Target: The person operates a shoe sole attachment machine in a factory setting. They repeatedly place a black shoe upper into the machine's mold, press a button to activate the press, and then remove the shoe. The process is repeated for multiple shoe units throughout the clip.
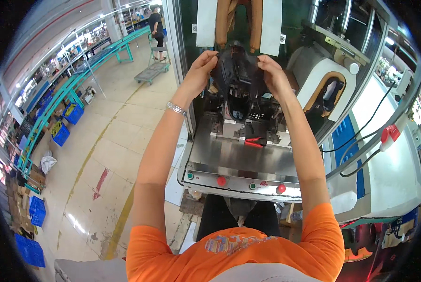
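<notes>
Both of my hands hold a black shoe upper [239, 70] out in front of me, over the middle of a machine. My left hand [204, 71] pinches its left edge, and my right hand [272, 74] pinches its right edge. The upper's open part faces me. Just beyond it hangs a U-shaped white mould [269, 28] lined with a brown pad [256, 26]. Below the upper are metal fixtures of the machine, and a tool with red handles [253, 142] lies in front of them on the steel bed [238, 157].
A second padded mould [344, 89] at the right has a dark piece inside. Green and red buttons [221, 180] line the machine's front edge. Cables and a red-and-white plug [390, 135] hang at the right. At the far left, a person [156, 28] stands by a trolley [151, 71].
</notes>
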The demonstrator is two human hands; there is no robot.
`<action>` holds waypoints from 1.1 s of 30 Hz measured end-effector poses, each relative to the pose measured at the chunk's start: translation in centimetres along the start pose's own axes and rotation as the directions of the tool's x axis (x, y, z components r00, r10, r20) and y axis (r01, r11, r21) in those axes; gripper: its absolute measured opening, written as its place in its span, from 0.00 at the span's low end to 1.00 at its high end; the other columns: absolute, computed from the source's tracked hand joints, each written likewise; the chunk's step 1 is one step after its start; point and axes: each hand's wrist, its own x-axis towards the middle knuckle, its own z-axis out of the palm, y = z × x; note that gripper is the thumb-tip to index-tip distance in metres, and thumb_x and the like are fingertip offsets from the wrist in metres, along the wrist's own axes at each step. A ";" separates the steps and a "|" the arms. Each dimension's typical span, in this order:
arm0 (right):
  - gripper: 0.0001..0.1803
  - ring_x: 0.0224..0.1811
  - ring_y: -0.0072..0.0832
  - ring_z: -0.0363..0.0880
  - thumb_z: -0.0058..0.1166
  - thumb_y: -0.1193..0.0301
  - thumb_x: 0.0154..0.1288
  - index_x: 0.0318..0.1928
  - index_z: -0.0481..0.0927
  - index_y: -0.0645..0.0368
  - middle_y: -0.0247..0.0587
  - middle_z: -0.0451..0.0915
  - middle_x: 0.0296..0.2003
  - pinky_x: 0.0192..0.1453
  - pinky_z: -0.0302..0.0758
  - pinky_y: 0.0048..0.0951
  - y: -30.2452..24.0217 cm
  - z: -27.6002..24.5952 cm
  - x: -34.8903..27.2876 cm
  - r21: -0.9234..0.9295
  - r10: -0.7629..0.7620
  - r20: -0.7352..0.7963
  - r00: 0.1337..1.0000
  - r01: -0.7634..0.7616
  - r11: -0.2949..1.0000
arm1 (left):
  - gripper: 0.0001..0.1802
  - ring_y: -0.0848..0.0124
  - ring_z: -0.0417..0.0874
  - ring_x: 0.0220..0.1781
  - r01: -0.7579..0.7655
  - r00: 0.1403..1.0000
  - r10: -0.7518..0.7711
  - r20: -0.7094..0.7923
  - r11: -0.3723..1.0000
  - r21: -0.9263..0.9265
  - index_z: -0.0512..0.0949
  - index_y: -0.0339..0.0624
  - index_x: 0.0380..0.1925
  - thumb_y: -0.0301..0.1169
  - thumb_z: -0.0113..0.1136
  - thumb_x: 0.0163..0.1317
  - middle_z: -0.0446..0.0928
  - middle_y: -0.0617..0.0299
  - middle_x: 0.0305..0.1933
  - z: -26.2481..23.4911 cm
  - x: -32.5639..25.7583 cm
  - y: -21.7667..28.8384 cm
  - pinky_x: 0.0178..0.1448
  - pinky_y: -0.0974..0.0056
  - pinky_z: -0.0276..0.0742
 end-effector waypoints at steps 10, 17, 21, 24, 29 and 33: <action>0.10 0.42 0.21 0.68 0.46 0.76 0.55 0.40 0.72 0.62 0.34 0.74 0.36 0.51 0.60 0.21 3.4 -1.2 2.4 0.058 -0.017 -0.189 0.982 0.028 0.998 | 0.10 0.76 0.72 0.38 -0.040 0.970 0.033 -0.239 0.999 -0.024 0.64 0.42 0.43 0.27 0.49 0.61 0.71 0.63 0.38 -0.4 2.4 -4.5 0.42 0.72 0.68; 0.14 0.42 0.24 0.69 0.49 0.75 0.54 0.43 0.71 0.59 0.35 0.72 0.36 0.50 0.62 0.25 3.3 -1.3 5.4 -0.011 0.013 -0.384 0.923 -0.019 1.000 | 0.15 0.76 0.70 0.35 -0.078 0.916 0.035 -0.399 0.993 -0.093 0.64 0.37 0.40 0.26 0.56 0.55 0.70 0.60 0.34 -0.3 6.1 -5.9 0.38 0.73 0.66; 0.22 0.49 0.28 0.64 0.52 0.74 0.52 0.50 0.65 0.57 0.38 0.68 0.46 0.55 0.58 0.30 2.1 0.1 6.4 -0.007 -0.050 -0.419 0.907 0.052 0.999 | 0.15 0.76 0.69 0.33 -0.087 0.865 0.034 -0.500 0.993 -0.082 0.64 0.37 0.38 0.26 0.57 0.53 0.69 0.61 0.33 -0.5 7.2 -6.4 0.36 0.73 0.66; 0.25 0.56 0.29 0.56 0.53 0.73 0.52 0.52 0.64 0.53 0.38 0.66 0.50 0.60 0.51 0.34 1.1 1.3 5.9 0.023 0.064 -0.409 0.910 -0.060 0.998 | 0.15 0.75 0.70 0.31 -0.087 0.842 0.049 -0.538 0.995 -0.045 0.63 0.38 0.37 0.24 0.57 0.53 0.70 0.60 0.32 -2.0 7.7 -6.6 0.34 0.72 0.67; 0.22 0.54 0.27 0.61 0.54 0.67 0.54 0.50 0.68 0.55 0.36 0.71 0.46 0.60 0.51 0.32 3.8 -2.7 5.3 -0.097 0.155 -0.450 0.880 -0.221 0.971 | 0.17 0.73 0.71 0.31 0.173 0.839 -0.116 -0.532 0.983 0.057 0.64 0.36 0.41 0.28 0.57 0.54 0.71 0.61 0.32 0.1 6.6 -6.4 0.35 0.68 0.68; 0.21 0.47 0.25 0.71 0.54 0.61 0.56 0.48 0.70 0.57 0.35 0.73 0.46 0.55 0.62 0.32 5.7 -1.6 1.6 0.170 0.358 -0.268 0.895 -0.322 0.931 | 0.16 0.69 0.70 0.31 0.187 0.887 0.052 -0.459 0.868 0.460 0.66 0.34 0.41 0.28 0.55 0.54 0.70 0.55 0.37 -3.6 4.0 -7.5 0.34 0.64 0.68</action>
